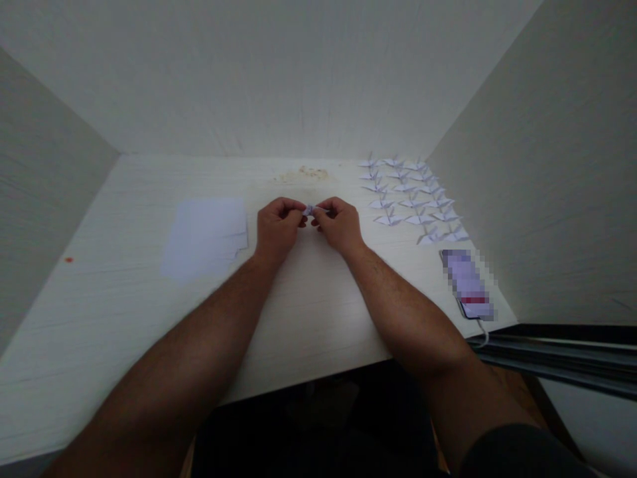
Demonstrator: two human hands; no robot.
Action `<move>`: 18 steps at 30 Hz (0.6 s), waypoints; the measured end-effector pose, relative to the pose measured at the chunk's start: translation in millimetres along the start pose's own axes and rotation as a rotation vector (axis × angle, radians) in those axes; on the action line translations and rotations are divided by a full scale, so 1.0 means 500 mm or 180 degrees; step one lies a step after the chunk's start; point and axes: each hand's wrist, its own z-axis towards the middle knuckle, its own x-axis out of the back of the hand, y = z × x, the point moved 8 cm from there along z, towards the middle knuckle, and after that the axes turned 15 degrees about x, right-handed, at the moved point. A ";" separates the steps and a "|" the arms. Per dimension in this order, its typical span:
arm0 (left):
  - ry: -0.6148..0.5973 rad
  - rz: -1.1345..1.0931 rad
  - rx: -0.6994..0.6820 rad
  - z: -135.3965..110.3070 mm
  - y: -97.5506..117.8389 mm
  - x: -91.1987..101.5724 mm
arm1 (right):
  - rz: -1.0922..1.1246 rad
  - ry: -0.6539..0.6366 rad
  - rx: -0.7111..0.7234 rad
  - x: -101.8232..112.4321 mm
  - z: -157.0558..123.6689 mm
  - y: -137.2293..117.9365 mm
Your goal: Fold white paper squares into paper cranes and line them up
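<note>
Near the middle of the white table, a small folded piece of white paper point(309, 210) is pinched between my two hands. My left hand point(279, 226) grips its left side with thumb and fingertips. On the other side, the thumb and fingers of my right hand point(341, 224) close on it too. The fingers cover much of the paper, so its exact shape is hard to make out. To the right, several white origami cranes point(391, 219) stand in rows. Left of my hands lies a pile of white paper sheets point(204, 236), uneven at its right edge.
A phone point(468, 285) with a lit, blurred screen lies at the table's right edge, a cable point(484, 332) running from it. Pale walls point(279, 73) enclose the table point(308, 318) at the back and sides. Brownish marks point(311, 172) show near the back wall.
</note>
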 end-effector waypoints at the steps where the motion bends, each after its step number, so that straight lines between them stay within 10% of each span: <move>1: -0.0001 -0.0017 0.0024 0.001 -0.001 0.001 | 0.0033 0.0015 0.0010 0.001 0.000 -0.002; 18: -0.0230 0.0361 -0.0026 -0.005 0.008 -0.012 | 0.0182 0.0093 0.0007 0.013 0.003 -0.019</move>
